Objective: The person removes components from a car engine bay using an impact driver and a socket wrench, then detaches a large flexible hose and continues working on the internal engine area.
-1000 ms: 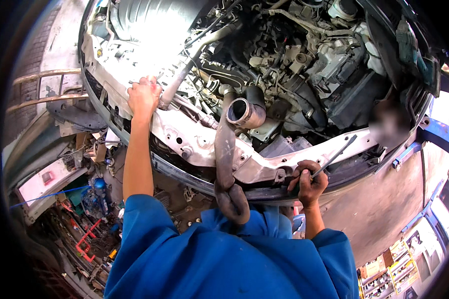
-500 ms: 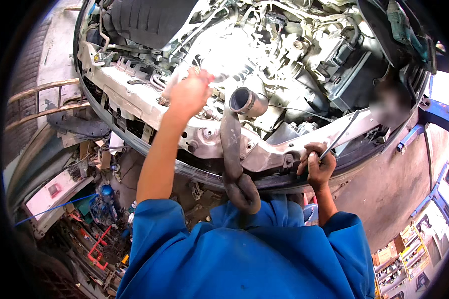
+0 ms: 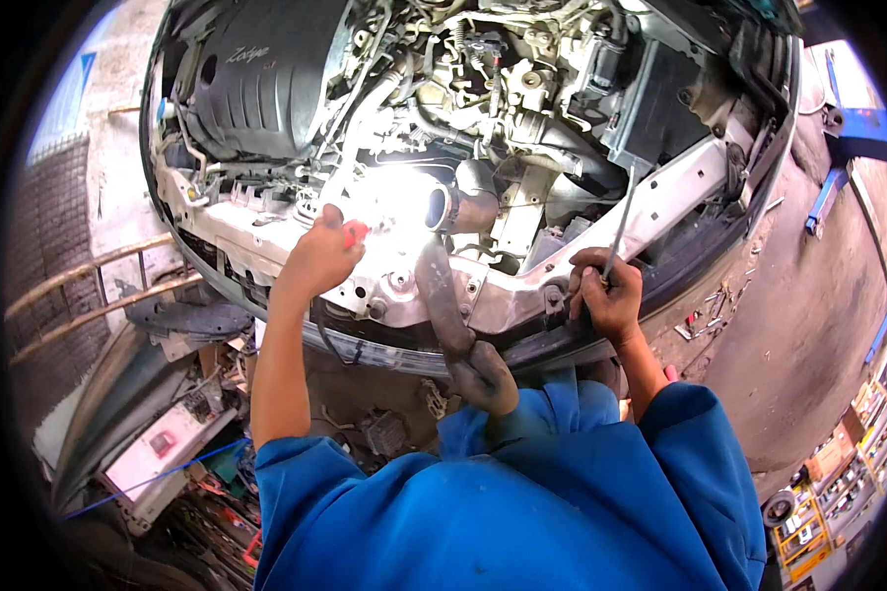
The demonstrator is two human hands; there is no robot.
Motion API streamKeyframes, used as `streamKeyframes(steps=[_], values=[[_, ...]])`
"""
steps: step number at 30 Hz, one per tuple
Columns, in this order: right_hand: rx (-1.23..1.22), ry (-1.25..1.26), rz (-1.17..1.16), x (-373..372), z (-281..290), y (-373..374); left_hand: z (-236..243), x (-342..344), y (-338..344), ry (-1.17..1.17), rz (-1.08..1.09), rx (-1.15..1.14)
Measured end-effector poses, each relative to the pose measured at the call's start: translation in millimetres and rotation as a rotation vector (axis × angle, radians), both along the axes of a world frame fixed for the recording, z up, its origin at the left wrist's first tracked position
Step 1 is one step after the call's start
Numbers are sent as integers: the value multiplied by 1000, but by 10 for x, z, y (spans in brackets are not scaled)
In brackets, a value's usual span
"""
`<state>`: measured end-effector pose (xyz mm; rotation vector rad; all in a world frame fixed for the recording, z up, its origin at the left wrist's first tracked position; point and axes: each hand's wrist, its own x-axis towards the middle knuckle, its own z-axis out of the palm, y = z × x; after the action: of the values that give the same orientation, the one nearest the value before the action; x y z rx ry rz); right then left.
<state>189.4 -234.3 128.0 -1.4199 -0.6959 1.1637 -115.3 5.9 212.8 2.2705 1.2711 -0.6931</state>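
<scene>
My left hand (image 3: pixel 324 253) is closed around a small red lamp (image 3: pixel 356 232) at the front edge of the engine bay. White glare spreads beside it and hides much of the lamp. A dark cable (image 3: pixel 333 340) hangs below that wrist. My right hand (image 3: pixel 606 295) grips a long thin screwdriver (image 3: pixel 625 212), shank pointing up; its handle is mostly hidden in my fingers. Between my hands, a thick dark hose (image 3: pixel 443 295) hangs over the pale metal crossmember (image 3: pixel 517 307). Its upper end adjoins a wide open pipe mouth (image 3: pixel 439 210).
A black engine cover (image 3: pixel 266 79) lies at the upper left, a dark battery (image 3: pixel 675 108) at the upper right. Loose parts and a wooden ladder (image 3: pixel 94 286) stand left. A blue lift arm (image 3: pixel 857 133) and small tools (image 3: pixel 705 315) are at right.
My left hand has drawn back left and toward me with the red lamp, and the bright patch has shifted with it. My right hand still holds the screwdriver, now more upright. The view has shifted.
</scene>
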Motion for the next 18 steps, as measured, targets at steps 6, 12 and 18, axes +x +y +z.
streamKeyframes(steps=[6, 12, 18], values=[[79, 115, 11, 18, -5, -12, 467, -510, 128, -72, 360, 65], [131, 137, 63, 22, -55, -39, 655, -911, 271, -7, 690, 330], [84, 117, 17, 5, 50, -16, 261, -162, 59, -328, 423, 424]])
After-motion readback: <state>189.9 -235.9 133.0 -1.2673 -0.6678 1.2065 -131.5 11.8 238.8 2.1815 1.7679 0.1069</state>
